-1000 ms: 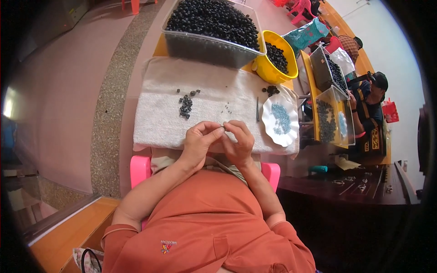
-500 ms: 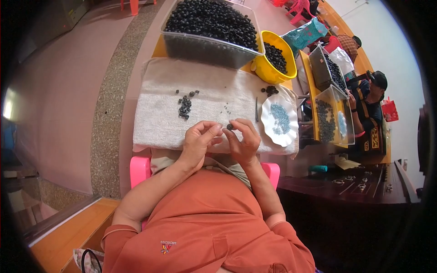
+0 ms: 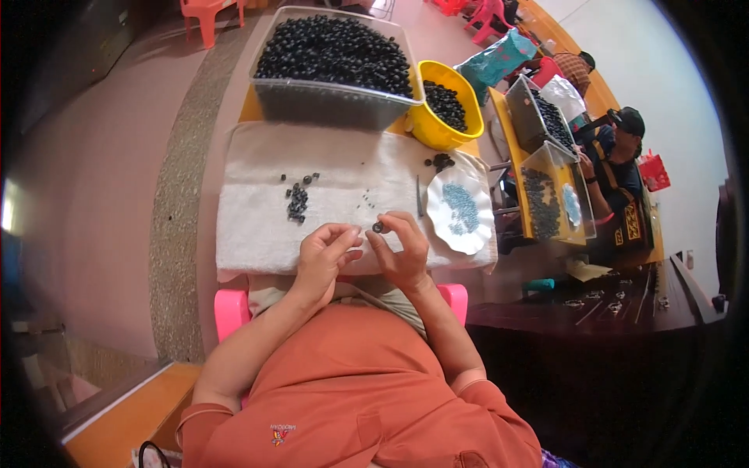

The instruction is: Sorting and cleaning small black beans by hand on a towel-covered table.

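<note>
Between the thumb and forefinger of my right hand (image 3: 406, 253) is a small round black bead (image 3: 378, 227), its hole partly showing. My left hand (image 3: 324, 253) is beside it, thumb and forefinger pinched together; whatever they hold, if anything, is too small to make out. Both hands are over the near edge of a white towel (image 3: 250, 234). Left of centre on the towel lies a loose cluster of black beads (image 3: 297, 204). A few tiny bits (image 3: 367, 200) are scattered beyond my hands. To the right, a white scalloped plate (image 3: 438, 226) holds small pale blue beads (image 3: 460, 207).
A clear tub (image 3: 328, 107) full of black beads stands beyond the towel, beside a yellow bucket (image 3: 437, 132) of more. A thin dark tool (image 3: 419, 196) lies near the plate. At right, a person (image 3: 616, 160) sits by another table with bins (image 3: 542, 195).
My hands have drawn slightly apart. The black bead has turned in my right fingers, so its hole shows more. The whole view has shifted a little.
</note>
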A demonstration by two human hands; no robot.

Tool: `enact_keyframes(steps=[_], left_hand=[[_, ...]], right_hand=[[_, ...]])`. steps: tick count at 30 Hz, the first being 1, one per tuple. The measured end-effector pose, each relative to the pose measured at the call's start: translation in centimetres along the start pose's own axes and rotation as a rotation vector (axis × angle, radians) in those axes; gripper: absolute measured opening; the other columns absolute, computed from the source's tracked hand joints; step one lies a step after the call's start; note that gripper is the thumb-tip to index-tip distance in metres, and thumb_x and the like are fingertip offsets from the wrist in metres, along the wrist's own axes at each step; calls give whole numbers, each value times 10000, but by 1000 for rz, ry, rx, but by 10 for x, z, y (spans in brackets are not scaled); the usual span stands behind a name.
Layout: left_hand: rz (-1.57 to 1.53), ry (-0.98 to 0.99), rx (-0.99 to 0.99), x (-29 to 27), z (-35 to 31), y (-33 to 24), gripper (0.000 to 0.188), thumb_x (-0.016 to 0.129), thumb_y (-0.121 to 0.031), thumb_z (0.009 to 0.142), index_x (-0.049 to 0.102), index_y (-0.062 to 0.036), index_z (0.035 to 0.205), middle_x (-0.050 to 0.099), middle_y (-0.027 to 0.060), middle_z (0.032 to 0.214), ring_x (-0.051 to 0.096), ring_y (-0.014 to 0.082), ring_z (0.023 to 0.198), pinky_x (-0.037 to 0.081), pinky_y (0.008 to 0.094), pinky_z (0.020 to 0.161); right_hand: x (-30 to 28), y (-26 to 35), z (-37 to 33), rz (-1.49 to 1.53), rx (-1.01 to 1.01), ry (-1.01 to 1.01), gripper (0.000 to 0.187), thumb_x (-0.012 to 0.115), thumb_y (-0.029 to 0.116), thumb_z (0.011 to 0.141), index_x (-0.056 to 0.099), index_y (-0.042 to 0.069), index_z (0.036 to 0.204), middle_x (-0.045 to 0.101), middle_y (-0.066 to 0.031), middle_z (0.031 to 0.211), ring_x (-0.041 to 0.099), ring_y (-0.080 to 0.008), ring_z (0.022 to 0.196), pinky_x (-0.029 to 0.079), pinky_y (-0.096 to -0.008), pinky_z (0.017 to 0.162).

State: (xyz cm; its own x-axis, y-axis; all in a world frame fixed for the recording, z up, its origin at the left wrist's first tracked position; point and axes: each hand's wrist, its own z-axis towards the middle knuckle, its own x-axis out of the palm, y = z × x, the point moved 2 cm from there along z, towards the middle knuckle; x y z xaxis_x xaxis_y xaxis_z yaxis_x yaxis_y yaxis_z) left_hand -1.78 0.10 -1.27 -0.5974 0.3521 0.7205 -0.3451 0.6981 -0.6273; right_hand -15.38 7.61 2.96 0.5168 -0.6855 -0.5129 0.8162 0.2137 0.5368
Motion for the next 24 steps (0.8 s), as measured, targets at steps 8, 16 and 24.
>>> enact_keyframes(steps=[8,16,24], left_hand=[[42,11,-35,1,-1,-4,147,645,-124,923,616,-39,1039,643,75,1080,607,138,934,526,292,813],[30,31,-51,1,1,-2,160,654,-111,915,617,-29,1047,634,87,1094,613,142,925,534,294,800],[31,24,-77,-3,0,-5,159,650,-113,919,612,-18,1041,629,80,1064,609,138,917,527,286,787]], right_hand=[[-47,-41,31,-177,169,149,261,739,20,772,618,5,1003,610,-102,796,604,-178,662,502,-287,607],[-101,-109,151,-478,172,-71,339,715,54,807,651,-9,1134,661,-106,832,645,-160,698,527,-282,636],[-42,-65,152,-331,24,241,198,731,53,799,695,1,986,659,-100,865,639,-151,719,514,-270,645]])
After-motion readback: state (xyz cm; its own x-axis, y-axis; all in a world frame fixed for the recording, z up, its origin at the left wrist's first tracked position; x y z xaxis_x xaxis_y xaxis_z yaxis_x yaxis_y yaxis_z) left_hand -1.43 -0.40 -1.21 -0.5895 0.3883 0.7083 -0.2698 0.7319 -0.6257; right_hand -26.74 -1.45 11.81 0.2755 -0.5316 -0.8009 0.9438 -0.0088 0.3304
